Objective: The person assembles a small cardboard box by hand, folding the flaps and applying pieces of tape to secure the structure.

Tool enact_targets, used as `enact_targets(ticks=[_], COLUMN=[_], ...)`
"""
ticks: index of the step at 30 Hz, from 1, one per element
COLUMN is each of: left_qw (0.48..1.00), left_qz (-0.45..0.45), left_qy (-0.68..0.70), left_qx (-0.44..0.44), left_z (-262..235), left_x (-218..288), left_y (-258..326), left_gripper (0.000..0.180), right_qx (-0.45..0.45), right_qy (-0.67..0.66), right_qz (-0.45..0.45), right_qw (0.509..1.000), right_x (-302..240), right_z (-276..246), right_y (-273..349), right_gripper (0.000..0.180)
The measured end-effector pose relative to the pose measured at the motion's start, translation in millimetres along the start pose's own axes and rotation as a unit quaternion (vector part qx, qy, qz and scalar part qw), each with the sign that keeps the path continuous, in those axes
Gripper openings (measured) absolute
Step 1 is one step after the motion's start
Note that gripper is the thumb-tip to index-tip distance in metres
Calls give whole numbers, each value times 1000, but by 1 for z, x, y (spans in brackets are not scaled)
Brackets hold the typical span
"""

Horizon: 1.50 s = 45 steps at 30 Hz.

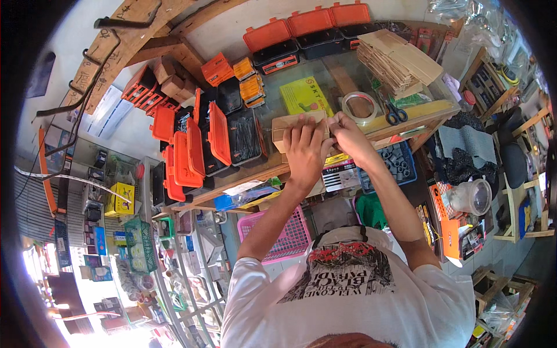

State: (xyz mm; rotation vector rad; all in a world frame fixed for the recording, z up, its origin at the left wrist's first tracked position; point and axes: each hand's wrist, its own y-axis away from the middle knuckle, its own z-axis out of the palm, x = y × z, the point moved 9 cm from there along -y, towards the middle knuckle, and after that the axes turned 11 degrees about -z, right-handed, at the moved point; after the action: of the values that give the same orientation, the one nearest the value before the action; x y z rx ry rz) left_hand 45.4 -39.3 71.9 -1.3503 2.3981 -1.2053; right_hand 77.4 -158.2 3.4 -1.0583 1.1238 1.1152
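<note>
A small brown cardboard box (284, 126) lies on the glass counter top (325, 75). My left hand (306, 149) presses flat on the box's near side, fingers spread over it. My right hand (348, 134) pinches the box's right end with closed fingers. A roll of clear tape (360, 108) sits just beyond my right hand, and blue-handled scissors (396, 113) lie to its right. A yellow-green flat packet (304, 95) rests behind the box.
Open orange-lidded black cases (209, 139) stand in rows at the left; closed ones (290, 37) line the back. A stack of flat cardboard (394, 61) sits at the back right. Below the counter are a pink basket (287, 235) and a blue crate (394, 165).
</note>
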Motion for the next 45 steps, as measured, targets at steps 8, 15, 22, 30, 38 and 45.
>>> enact_targets(ticks=[8,15,22,30,38,45], left_qw=[1000,999,999,999,1000,997], left_qz=[6,-20,-8,-4,8,-9], left_qy=[12,41,36,40,27,61], left_qx=[-2,0,6,18,-13,-46], left_z=[2,-1,0,0,-5,-49], left_x=[-4,-8,-8,-6,-3,-2], left_y=[1,2,2,2,-2,-33], left_gripper=[53,70,73,70,70,71], right_qx=[-14,-64,-114,-111,-127,-93], right_qy=[148,328,426,412,274,186], right_qz=[-76,-99,-146,-209,-168,-127], right_qw=[986,937,886,880,939,970], right_x=[-2,-64,-70,-71,-50,-63], right_z=[-21,-17,6,14,-2,-38], right_y=[-10,-13,-14,-9,-14,-2], right_gripper=[23,36,38,36,40,45])
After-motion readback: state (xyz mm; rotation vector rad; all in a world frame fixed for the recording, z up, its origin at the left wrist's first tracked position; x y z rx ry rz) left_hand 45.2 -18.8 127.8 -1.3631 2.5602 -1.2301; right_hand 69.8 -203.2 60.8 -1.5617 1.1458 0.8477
